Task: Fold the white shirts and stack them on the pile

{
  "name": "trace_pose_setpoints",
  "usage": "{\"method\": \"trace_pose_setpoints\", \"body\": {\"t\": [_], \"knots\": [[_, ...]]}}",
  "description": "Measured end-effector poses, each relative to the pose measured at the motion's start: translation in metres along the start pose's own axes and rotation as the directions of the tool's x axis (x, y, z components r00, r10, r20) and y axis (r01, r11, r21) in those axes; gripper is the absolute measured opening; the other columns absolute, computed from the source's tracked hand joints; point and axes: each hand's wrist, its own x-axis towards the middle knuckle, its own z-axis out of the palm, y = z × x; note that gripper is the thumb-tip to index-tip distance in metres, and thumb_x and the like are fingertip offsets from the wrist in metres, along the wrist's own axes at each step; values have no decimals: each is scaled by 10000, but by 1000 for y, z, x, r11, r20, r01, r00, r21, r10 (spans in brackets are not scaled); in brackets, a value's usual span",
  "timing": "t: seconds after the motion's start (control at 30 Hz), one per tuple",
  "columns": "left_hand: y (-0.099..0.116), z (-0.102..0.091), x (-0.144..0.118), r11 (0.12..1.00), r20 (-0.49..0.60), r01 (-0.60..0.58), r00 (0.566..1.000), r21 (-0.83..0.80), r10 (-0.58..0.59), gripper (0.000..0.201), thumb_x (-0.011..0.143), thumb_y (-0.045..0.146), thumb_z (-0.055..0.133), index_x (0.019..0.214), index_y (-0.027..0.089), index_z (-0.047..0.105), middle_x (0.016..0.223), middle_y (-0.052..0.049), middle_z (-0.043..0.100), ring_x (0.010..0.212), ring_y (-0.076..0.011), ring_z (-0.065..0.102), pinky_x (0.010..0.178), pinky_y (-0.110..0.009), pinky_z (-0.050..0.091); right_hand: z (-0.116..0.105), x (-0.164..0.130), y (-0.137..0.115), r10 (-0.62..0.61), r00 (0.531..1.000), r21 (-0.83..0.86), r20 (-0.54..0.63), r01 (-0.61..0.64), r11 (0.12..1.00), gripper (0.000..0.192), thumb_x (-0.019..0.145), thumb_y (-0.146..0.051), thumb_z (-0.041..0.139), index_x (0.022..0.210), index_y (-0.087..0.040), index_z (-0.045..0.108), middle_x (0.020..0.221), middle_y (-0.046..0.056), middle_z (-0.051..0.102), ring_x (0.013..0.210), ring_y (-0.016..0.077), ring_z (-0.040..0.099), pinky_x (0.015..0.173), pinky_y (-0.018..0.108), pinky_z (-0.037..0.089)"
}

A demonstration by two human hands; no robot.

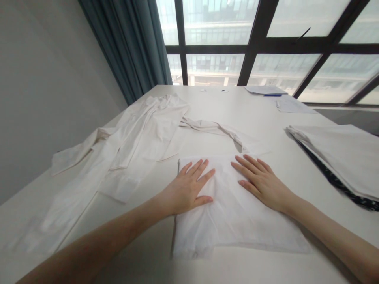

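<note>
Both hands lie flat with fingers spread on the folded cloth [233, 209] near the table's [266, 118] front edge — left hand [186, 189] at its left side, right hand [263, 183] toward its far right — likely smoothing a finished fold. Next, probably lifting it to the stack [340, 157] by the right edge — bare tabletop lies between; loose garments [133, 138] crowd the left.

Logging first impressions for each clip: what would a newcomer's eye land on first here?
First, the two bare hands pressed flat, fingers spread, on a folded white cloth at the near middle of the white table: left hand, right hand. To the left lies a rumpled white garment, spread loosely toward the table's far edge. At the right edge sits a stack of folded pale fabric over something dark and patterned.
</note>
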Motion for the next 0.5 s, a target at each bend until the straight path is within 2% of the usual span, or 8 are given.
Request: {"method": "trace_pose_setpoints", "body": {"t": [0.17,0.27,0.37,0.5], "knots": [[2,-4,1,999,75,20,997,44,-23,728,937,600,396,1502,160,264,1581,-197,174,1471,-308,135,1158,-496,167,2,-2,7,93,995,4,24,-93,996,593,988,-530,292,1531,-307,213,1582,32,258,1458,263,189,1101,560,309],[2,-9,0,997,142,27,989,75,-38,767,930,628,380,1508,144,244,1583,-199,151,1474,-305,116,1163,-483,152,6,-5,11,130,991,-33,32,-129,991,605,987,-541,262,1534,-288,214,1591,35,228,1458,259,188,1104,538,313],[3,-11,-2,993,184,27,982,113,-47,819,919,654,366,1508,102,231,1580,-214,139,1474,-311,106,1163,-480,143,6,-9,14,151,988,-113,1,-150,982,600,987,-535,257,1524,-269,253,1584,48,246,1449,286,213,1098,564,299],[15,-11,-6,988,121,47,991,145,-65,725,963,577,339,1476,65,300,1559,-229,223,1461,-325,169,1156,-485,149,-2,-12,8,119,987,-182,-105,-137,974,558,992,-457,296,1455,-164,400,1534,140,351,1429,336,253,1104,603,242]]}}
